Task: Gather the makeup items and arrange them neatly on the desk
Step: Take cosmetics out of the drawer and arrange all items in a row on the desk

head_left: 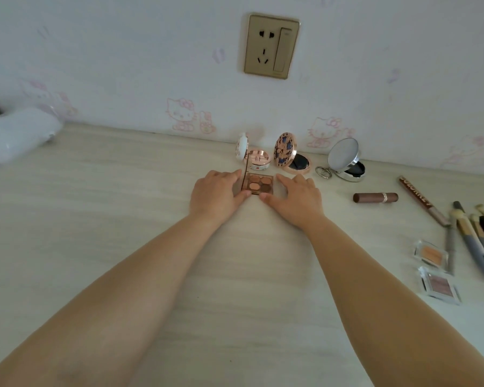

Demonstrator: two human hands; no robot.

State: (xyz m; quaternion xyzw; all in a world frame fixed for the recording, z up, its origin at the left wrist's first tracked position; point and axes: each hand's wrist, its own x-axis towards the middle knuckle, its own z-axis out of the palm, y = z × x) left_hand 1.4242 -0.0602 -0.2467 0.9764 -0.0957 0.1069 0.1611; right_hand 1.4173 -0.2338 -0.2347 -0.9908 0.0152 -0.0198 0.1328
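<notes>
Desk [123,219], hands framing eyeshadow palette [259,184]

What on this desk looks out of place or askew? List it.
Along the wall three compacts stand open in a row, and both hands flank the eyeshadow palette. The right side is untidy: makeup brushes lie crossed in a heap, and the lipstick lies on its side.

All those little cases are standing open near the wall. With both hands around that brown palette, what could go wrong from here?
The eyeshadow palette sits open between the left hand and right hand, so a fingertip could smudge the exposed colours. Just behind it, the white compact and the blue-patterned compact stand with lids raised; sliding the palette back might knock one over. The lipstick lies on its side and may roll if bumped.
</notes>
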